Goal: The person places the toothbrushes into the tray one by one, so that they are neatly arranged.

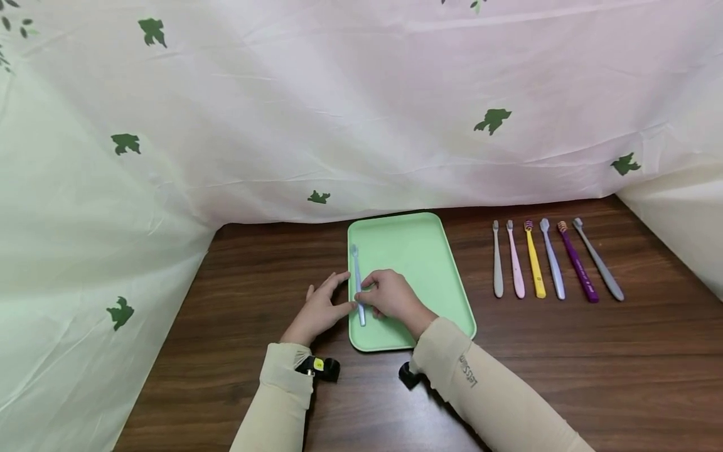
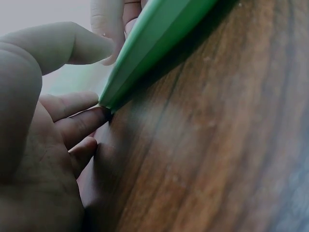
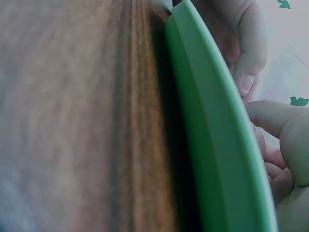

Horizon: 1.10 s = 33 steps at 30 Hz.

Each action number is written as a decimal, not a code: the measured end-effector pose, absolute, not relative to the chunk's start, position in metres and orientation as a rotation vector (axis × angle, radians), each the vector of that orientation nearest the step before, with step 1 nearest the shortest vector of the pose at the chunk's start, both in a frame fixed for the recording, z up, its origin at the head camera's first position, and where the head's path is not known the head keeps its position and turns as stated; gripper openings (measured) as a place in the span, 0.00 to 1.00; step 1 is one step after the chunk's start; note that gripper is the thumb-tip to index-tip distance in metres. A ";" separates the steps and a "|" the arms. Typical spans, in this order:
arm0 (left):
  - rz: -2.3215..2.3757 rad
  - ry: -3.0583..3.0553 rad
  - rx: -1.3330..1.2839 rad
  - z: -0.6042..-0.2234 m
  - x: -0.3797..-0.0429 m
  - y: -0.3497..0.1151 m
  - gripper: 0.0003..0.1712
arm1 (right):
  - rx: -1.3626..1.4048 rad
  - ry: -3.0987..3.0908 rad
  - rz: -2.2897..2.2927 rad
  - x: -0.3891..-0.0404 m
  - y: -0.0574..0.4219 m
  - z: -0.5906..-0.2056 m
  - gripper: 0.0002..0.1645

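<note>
A light blue toothbrush (image 1: 358, 270) lies lengthwise along the left side of the green tray (image 1: 415, 251), bristle head toward the back. My right hand (image 1: 392, 298) has thumb and index finger pinched at its handle. At the tray's left edge, my left hand (image 1: 319, 314) spreads its fingers, with fingertips at the rim and the thumb reaching over it beside the handle. From the left wrist, the fingertips of the left hand (image 2: 72, 111) meet the outer side of the tray (image 2: 154, 43). In the right wrist view the tray wall hides the toothbrush and part of the right hand (image 3: 280, 145).
Several toothbrushes stand in a fanned row right of the tray: grey-white (image 1: 498, 263), pink (image 1: 515, 263), yellow (image 1: 534, 263), light blue (image 1: 553, 263), purple (image 1: 578, 267) and grey (image 1: 601, 263). A white cloth (image 1: 361, 113) with green leaf shapes borders the wooden table (image 1: 260, 270).
</note>
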<state>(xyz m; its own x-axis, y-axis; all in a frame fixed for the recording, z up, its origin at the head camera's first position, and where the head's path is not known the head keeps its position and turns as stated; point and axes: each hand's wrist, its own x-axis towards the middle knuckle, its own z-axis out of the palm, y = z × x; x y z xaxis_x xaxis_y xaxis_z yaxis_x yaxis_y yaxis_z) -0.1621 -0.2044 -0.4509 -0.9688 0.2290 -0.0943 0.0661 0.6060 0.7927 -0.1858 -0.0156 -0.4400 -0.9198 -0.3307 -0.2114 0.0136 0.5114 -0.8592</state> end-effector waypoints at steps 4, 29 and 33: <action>1.274 2.648 0.249 -0.454 -0.162 -0.203 0.41 | -0.278 2.390 -1.399 -0.183 -0.011 -0.443 0.16; 1.245 2.677 0.204 -0.452 -0.163 -0.204 0.42 | -0.311 2.366 -1.495 -0.173 0.049 -0.443 0.13; 1.253 2.677 0.198 -0.452 -0.161 -0.203 0.42 | -0.341 2.376 -1.474 -0.168 0.060 -0.445 0.13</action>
<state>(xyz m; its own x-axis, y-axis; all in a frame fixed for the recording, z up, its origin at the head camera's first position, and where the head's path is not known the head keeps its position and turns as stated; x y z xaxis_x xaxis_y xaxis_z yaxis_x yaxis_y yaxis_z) -0.1611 -0.2035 -0.4515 -0.9751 0.1953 -0.1046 0.0447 0.6361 0.7703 -0.1678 0.0599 -0.4448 -0.9192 -0.3658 -0.1458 -0.0318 0.4379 -0.8985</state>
